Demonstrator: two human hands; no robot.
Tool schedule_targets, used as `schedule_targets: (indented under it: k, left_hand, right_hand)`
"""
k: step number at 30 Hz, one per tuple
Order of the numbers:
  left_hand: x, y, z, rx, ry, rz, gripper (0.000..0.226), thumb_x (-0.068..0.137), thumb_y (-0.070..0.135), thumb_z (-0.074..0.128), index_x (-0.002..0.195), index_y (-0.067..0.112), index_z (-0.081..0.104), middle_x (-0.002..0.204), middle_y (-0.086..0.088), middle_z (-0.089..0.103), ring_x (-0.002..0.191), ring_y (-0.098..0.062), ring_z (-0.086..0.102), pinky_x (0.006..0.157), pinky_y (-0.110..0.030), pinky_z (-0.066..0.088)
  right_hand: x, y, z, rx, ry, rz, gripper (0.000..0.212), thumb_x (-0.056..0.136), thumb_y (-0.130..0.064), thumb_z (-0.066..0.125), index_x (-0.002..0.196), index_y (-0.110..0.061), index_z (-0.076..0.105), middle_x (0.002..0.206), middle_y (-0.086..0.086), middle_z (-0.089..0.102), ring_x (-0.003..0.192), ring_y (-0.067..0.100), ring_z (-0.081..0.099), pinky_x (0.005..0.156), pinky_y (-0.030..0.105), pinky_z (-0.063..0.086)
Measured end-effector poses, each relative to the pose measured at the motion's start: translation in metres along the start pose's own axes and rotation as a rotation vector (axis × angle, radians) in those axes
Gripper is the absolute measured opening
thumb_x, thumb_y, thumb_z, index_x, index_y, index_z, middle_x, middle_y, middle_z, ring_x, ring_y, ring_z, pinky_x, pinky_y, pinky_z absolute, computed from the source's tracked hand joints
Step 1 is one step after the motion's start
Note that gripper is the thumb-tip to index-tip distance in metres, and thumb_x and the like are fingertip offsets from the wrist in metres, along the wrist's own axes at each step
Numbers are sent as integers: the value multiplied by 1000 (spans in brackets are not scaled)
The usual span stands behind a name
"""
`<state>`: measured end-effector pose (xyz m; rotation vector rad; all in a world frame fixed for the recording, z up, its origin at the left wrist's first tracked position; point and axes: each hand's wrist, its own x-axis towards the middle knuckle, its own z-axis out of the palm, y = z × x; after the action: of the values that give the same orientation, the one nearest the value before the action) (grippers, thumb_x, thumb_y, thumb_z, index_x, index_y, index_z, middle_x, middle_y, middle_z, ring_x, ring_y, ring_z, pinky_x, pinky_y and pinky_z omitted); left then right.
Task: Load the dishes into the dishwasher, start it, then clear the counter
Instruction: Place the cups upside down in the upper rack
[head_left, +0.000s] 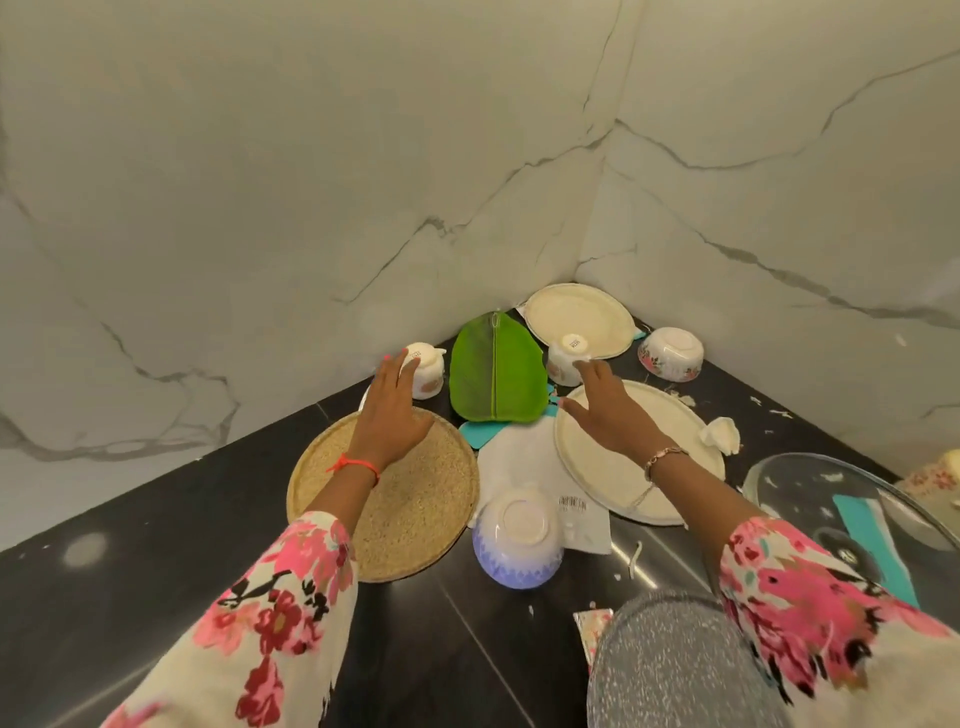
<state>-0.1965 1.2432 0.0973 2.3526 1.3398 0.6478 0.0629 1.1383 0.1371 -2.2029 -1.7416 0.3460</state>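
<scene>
Step in hand, as I judge it: gathering dishes from the far corner of the black table (156, 545) for loading; no dishwasher in view. Left hand (392, 410) reaches out above the woven mat (384, 493), fingers (402, 371) straight and close together, tips at the left side of an upturned white cup (428, 371); no grip yet. Right hand (605, 410) reaches above the near cream plate (636, 467), fingers straight, thumb spread wide, tips at a second upturned cup (563, 358) by the near edge of the far cream plate (579, 312). Green leaf plate (496, 379) lies between the cups. Both cups small, white, floral print on the side, base up with a printed mark. Next move likely calls for curling round each cup and lifting straight up, clear of the leaf plate. Floral bowl (671, 353) and blue bowl (519, 540) also wait upturned.
</scene>
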Motion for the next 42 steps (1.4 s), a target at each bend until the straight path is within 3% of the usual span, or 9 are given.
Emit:
schedule_targets:
  k: [5,10,16,19,23,27,32,38,42]
  left_hand:
    - [49,-2,-3,159,-140,55,79,77,16,68,145,10,29,157,-11,14,145,-33,9,119,-41,9]
    - [79,-1,1,248,-358,-9,71,79,17,68,142,16,35,151,-10,24,137,-34,21,108,-48,31]
    - [92,-1,7,309,-381,-53,60,89,19,59,143,20,33,143,-13,28,123,-43,33,99,-51,40]
    - [94,-1,10,349,-373,-76,59,89,18,59,142,19,32,141,-14,32,122,-43,33,100,-50,39]
    - [94,3,11,339,-355,-94,58,88,15,60,141,16,35,138,-14,35,124,-40,33,95,-50,44]
    - [81,9,4,269,-266,-104,54,86,16,61,137,17,41,133,-14,39,120,-38,36,91,-50,46]
    - [56,31,-16,201,-220,-124,59,82,16,65,136,17,43,128,-13,41,119,-34,35,90,-48,47]
    - [0,69,-42,138,-290,-135,72,70,14,74,137,17,45,127,-13,43,119,-37,39,96,-45,43]
    - [-42,87,-50,105,-328,-106,76,67,16,77,136,16,46,127,-14,45,115,-35,50,95,-38,46]
  right_hand:
    - [52,7,-2,-66,-41,8,74,89,-28,61,147,-12,19,153,18,12,135,41,24,106,47,31]
    - [88,20,5,-136,-107,66,76,87,-30,63,148,-17,19,154,18,5,134,45,22,106,48,30]
    - [106,28,21,-109,-125,109,77,87,-27,63,148,-21,17,149,23,9,125,51,32,106,45,29]
    - [109,26,24,-111,-59,101,65,91,-28,57,146,-19,23,146,23,14,119,49,38,104,43,33]
    - [109,22,21,-62,-30,79,60,87,-16,63,139,-15,34,140,20,21,112,45,44,96,41,39]
    - [96,15,9,-46,66,71,52,89,-17,59,136,-16,37,132,20,28,109,42,44,86,42,43]
    - [61,-2,-18,-35,31,71,54,88,-26,60,136,-18,37,124,19,39,112,41,44,88,43,43]
    - [-21,-28,-34,-18,-58,52,59,78,-27,70,131,-22,44,123,15,43,112,39,50,90,42,46]
    - [-81,-42,-30,-44,-83,75,70,79,-29,71,139,-27,36,130,14,42,117,36,49,91,40,44]
